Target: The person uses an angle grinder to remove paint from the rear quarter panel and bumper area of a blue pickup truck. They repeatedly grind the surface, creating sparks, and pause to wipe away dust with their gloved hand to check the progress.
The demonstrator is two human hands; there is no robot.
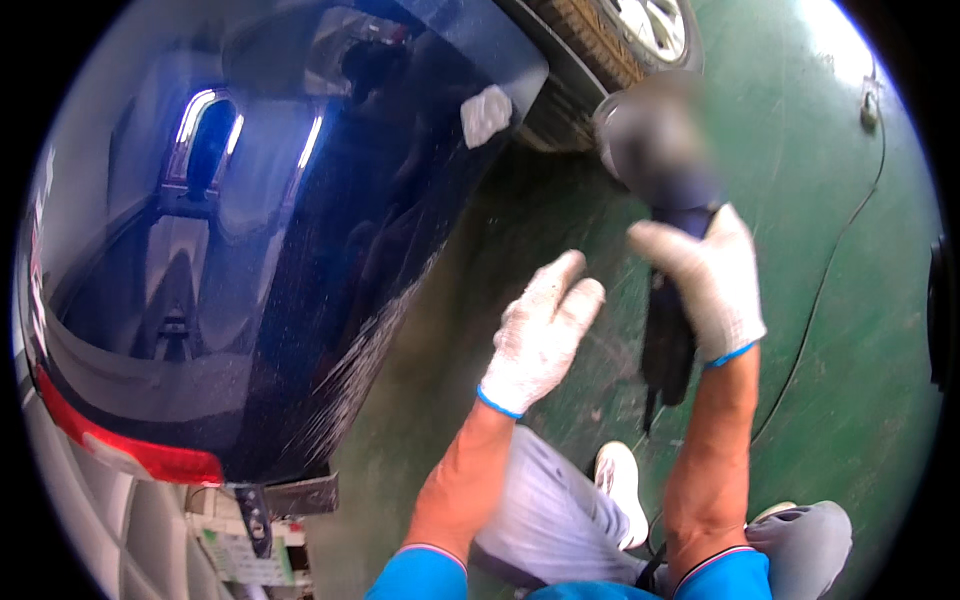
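Observation:
My right hand (712, 285), in a white knit glove with a blue cuff, is closed around the dark body of a corded angle grinder (668, 325). The grinder's head is smeared, with a round disc edge showing on its left, near a car wheel. My left hand (535, 340), gloved alike, hangs between the grinder and a dark blue car bumper (230, 400), touching neither. Its fingers are partly spread and hold nothing. White scratches (365, 355) run along the bumper's lower edge. Near its upper corner a crumpled whitish patch (487, 116) sits on the paint.
The wheel (645, 30) stands at the top, beyond the bumper's corner. A thin cable (825, 285) curves across the green floor (800, 180) on the right. At lower left are a red reflector strip (140, 455) and a bracket (255, 520). My shoe (620, 490) is below.

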